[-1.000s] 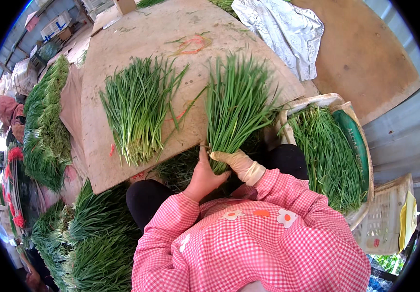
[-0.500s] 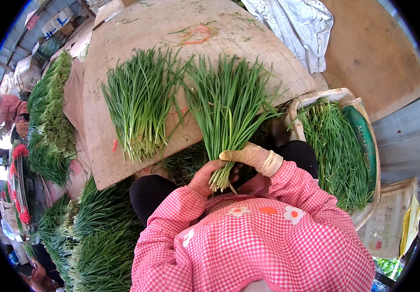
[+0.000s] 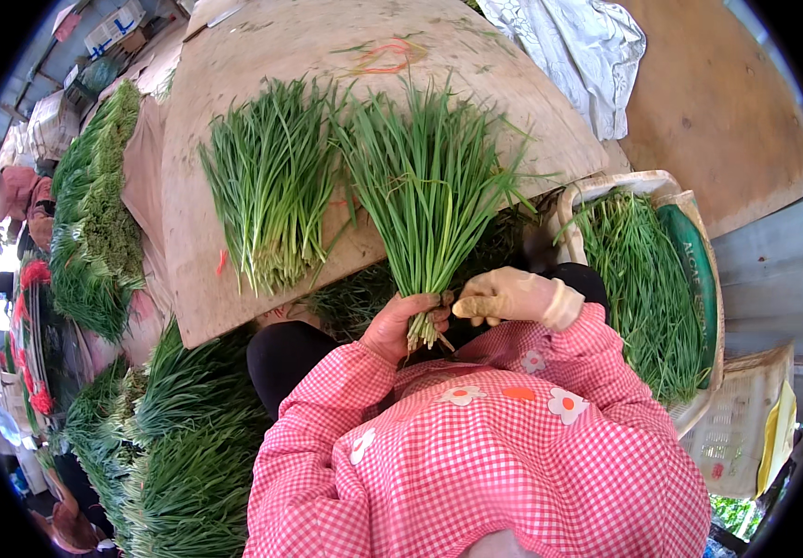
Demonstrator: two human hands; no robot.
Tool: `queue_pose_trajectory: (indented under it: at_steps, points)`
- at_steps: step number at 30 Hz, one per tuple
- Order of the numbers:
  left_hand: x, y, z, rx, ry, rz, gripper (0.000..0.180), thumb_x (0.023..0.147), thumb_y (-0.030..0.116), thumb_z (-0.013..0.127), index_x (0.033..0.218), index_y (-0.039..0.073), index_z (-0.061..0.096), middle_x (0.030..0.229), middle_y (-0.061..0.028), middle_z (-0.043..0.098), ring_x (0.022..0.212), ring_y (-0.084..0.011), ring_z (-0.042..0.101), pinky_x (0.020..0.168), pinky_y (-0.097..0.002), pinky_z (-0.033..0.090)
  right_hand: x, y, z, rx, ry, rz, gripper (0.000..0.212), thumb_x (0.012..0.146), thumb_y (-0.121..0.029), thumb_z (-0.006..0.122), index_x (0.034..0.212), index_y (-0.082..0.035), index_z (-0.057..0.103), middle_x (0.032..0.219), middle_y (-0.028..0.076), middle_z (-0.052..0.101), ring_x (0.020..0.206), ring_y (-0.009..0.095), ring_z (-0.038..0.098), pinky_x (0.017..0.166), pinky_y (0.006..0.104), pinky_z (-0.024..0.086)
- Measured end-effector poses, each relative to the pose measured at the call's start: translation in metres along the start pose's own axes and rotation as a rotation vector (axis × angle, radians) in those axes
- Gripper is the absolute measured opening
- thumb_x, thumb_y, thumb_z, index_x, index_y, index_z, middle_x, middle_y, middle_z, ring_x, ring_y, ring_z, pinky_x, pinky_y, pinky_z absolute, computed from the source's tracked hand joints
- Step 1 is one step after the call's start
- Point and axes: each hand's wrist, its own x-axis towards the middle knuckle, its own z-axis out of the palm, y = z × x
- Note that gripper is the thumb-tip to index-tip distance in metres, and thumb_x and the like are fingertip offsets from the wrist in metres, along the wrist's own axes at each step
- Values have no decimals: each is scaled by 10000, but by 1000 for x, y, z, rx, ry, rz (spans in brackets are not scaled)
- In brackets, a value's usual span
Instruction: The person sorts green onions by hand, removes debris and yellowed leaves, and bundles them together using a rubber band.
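One leafy bunch (image 3: 427,209) is clamped in the left hand (image 3: 392,327); I cannot tell whether fingers on the right hand (image 3: 510,296) meet

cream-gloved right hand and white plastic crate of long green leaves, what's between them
A black-clad knee lies between the cream-gloved right hand and the white plastic crate, in the head view.

A grey wall (image 3: 766,270) stands right of the wooden table (image 3: 266,51).

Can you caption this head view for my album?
Left hand grips a leafy green bunch, gloved right hand beside it.
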Motion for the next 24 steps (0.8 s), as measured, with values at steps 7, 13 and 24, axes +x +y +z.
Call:
queue_pose_trajectory:
  at_steps: [7, 13, 24]
  points:
    - [8, -4, 2, 83, -24, -18, 295, 772, 60, 625, 1042, 38, 508, 868, -67, 560, 653, -139, 502, 569, -288, 437, 22, -5, 3, -162, 701, -126, 314, 764, -291, 709, 699, -40, 531, 573, 37, 492, 532, 90, 444, 510, 260, 387]
    - [8, -5, 4, 144, -10, -28, 299, 772, 67, 628, 1043, 31, 507, 855, -71, 559, 650, -152, 512, 567, -290, 451, 41, 34, -3, 239, 578, -265, 239, 797, -200, 671, 706, -59, 501, 588, -23, 458, 543, 69, 413, 508, 239, 363]
    - [16, -10, -22, -88, 7, -22, 308, 849, 202, 584, 1066, -12, 539, 942, -125, 620, 823, -205, 608, 741, -357, 516, -1, 14, 38, 272, 170, -645, 111, 813, -30, 635, 758, -26, 539, 756, 40, 585, 715, 96, 556, 641, 249, 458]
